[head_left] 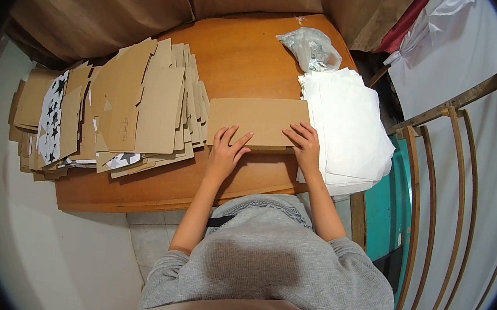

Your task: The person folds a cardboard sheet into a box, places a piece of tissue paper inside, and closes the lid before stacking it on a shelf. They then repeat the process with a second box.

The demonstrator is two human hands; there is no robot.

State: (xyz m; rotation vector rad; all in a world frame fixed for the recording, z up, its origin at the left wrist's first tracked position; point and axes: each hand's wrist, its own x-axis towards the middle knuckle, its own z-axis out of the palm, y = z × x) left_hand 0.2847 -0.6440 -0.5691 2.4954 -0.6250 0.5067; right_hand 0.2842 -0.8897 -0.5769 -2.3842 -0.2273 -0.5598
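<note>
A flat, closed cardboard box lies on the wooden table in front of me, its long side facing my body. My left hand rests at its near left corner, fingers apart on the top panel. At the near right corner my right hand lies with its fingers spread over the cardboard. Neither hand is wrapped around anything. Beneath the near edge of the box a narrow shadowed side shows; the inside is hidden.
Stacked flat cardboard pieces fill the left of the table, with a star-patterned sheet among them. White paper sheets lie close on the right, below a clear plastic bag. A wooden rack stands farther right.
</note>
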